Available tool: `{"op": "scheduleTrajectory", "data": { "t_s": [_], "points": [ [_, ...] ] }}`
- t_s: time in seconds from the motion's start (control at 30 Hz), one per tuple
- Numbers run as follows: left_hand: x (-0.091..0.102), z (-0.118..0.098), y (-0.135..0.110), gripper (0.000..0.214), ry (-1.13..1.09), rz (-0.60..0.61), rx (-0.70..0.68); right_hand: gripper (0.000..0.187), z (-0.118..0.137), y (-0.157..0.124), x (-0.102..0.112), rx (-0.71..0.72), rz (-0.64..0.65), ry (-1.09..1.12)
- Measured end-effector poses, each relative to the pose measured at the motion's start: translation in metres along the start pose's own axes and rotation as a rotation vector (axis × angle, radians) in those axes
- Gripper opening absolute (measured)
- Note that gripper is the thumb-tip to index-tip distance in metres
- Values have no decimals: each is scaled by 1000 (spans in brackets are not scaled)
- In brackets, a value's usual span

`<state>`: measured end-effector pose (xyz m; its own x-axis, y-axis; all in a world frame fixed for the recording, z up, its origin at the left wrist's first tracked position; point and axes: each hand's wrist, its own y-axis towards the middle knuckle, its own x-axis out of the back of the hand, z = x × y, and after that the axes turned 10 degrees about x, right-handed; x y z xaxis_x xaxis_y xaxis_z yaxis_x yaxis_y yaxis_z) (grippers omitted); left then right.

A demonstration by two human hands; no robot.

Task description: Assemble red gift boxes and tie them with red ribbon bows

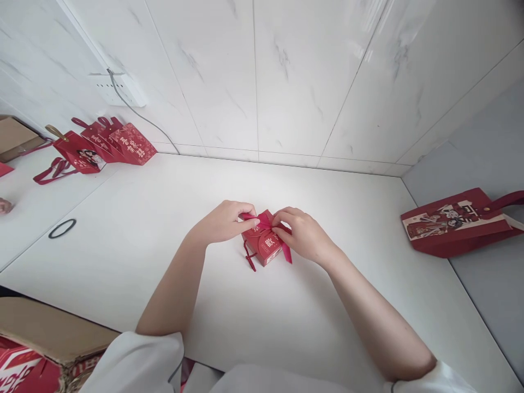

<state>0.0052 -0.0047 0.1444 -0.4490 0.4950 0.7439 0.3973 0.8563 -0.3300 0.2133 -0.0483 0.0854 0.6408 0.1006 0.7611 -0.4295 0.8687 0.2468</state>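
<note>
A small red gift box (pixel 264 246) with white lettering stands in the middle of the white table (pixel 286 311). A pink-red ribbon (pixel 266 222) crosses its top, and one tail hangs down the right side. My left hand (pixel 224 221) pinches the ribbon at the box's top left. From the right, my right hand (pixel 302 234) pinches the ribbon too, fingers closed on it. A dark red cord handle (pixel 248 261) dangles at the box's front left.
Several red gift bags (pixel 104 144) stand at the far left by the wall. Another red bag (pixel 458 221) lies flat on the grey surface at right. A black ring (pixel 62 228) lies at left. A cardboard box (pixel 49 333) of red packs sits at the near left.
</note>
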Motion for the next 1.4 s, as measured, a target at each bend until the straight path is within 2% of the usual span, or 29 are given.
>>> {"op": "scheduleTrajectory", "data": {
  "t_s": [0.2, 0.33, 0.43, 0.53, 0.67, 0.83, 0.9, 1.0, 1.1, 1.2, 1.27, 1.4],
  "points": [
    [-1, -2, 0, 22, -137, 26, 45, 16, -7, 2, 8, 4, -83, -67],
    [0, 1, 0, 28, -78, 5, 60, 19, -7, -1, 18, -34, -103, -30],
    [-5, 4, 5, 52, -73, -106, -11, 18, -4, -5, 27, -86, -126, 35],
    [-15, 4, 13, 65, -97, -85, -92, 24, 0, -9, 35, -98, -58, 75],
    [-26, 2, 22, 49, -149, -18, -113, 28, 2, -12, 36, -98, 78, 71],
    [-26, 1, 22, 25, -149, -69, -144, 13, -4, -12, 33, -136, 151, 47],
    [-24, 0, 21, 24, -190, -81, -133, 13, -6, -11, 34, -146, 128, 67],
    [-23, -2, 19, 33, -274, -100, -81, 14, -8, -10, 37, -179, 58, 159],
    [-25, -3, 19, 42, -338, -122, -53, 12, -8, -8, 36, -202, -76, 293],
    [-26, -2, 20, 42, -395, -87, -50, 10, -8, -5, 33, -224, -196, 444],
    [-24, 0, 21, 40, -428, -45, -40, 17, -9, -4, 33, -244, -221, 534],
    [-19, 3, 22, 36, -509, -3, -38, 31, -7, -4, 34, -275, -179, 605]
  ]
}}
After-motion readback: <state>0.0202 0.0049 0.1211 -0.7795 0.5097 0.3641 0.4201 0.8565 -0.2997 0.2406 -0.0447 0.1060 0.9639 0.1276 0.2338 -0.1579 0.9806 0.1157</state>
